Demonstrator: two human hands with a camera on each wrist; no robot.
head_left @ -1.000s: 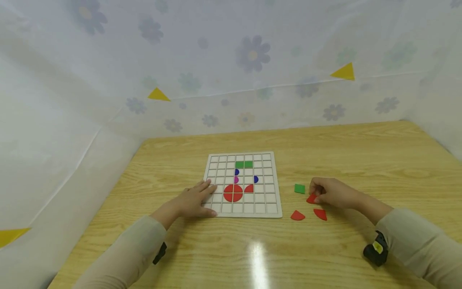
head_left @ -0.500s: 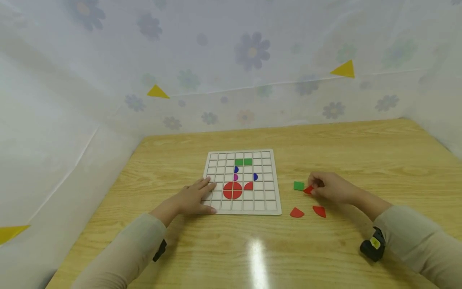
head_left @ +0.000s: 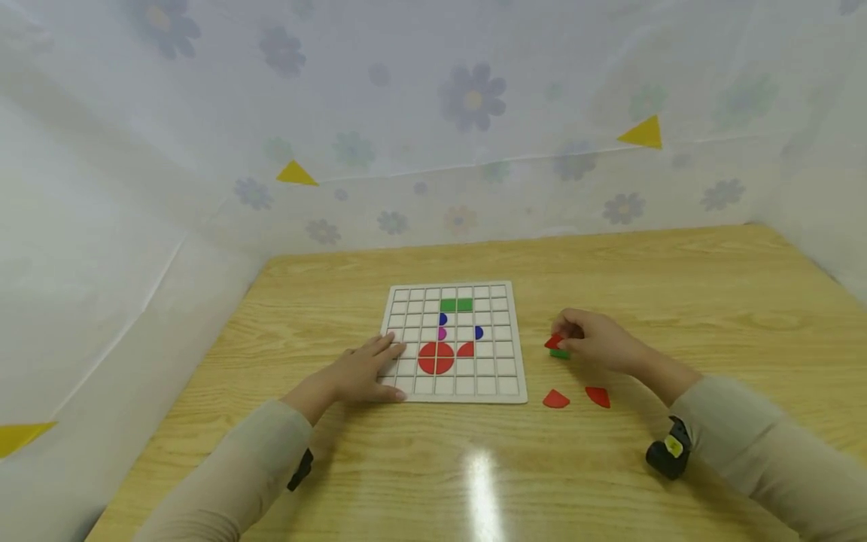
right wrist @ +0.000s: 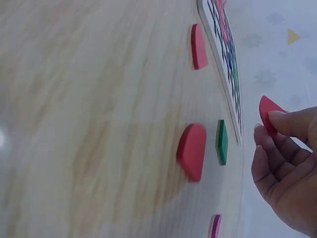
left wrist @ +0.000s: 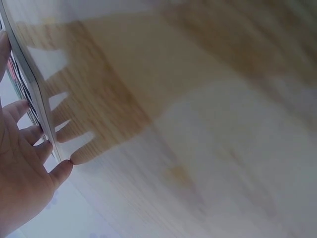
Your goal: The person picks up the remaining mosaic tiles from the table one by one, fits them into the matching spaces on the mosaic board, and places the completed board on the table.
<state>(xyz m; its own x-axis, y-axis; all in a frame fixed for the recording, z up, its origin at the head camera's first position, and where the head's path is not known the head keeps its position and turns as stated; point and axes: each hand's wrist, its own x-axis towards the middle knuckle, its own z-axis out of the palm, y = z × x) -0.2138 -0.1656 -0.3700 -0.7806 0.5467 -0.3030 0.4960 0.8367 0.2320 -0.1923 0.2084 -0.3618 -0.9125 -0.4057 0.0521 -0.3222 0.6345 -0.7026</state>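
Observation:
My right hand (head_left: 596,342) pinches a red quarter-circle tile (right wrist: 268,110) between thumb and fingers, raised above the table. In the head view that tile overlaps a green square tile (head_left: 559,354) lying right of the white grid board (head_left: 484,388). Spread over the board's left edge, my left hand (head_left: 366,373) rests with fingers extended. On the board, red quarters form a full circle (head_left: 436,357), with a single red quarter (head_left: 465,350) beside it. Above sit two green squares (head_left: 457,305), two blue half-circles (head_left: 479,333) and a magenta half-circle (head_left: 442,333).
Two loose red quarter-circles (head_left: 556,399) (head_left: 598,397) lie on the wooden table (head_left: 379,482) nearer the body. A magenta piece (right wrist: 215,226) shows at the bottom of the right wrist view. Flowered white cloth (head_left: 420,135) hangs behind the table.
My right hand has lifted the red quarter-circle from the table and carried it left, over the green square. The left hand has stayed put on the board's edge.

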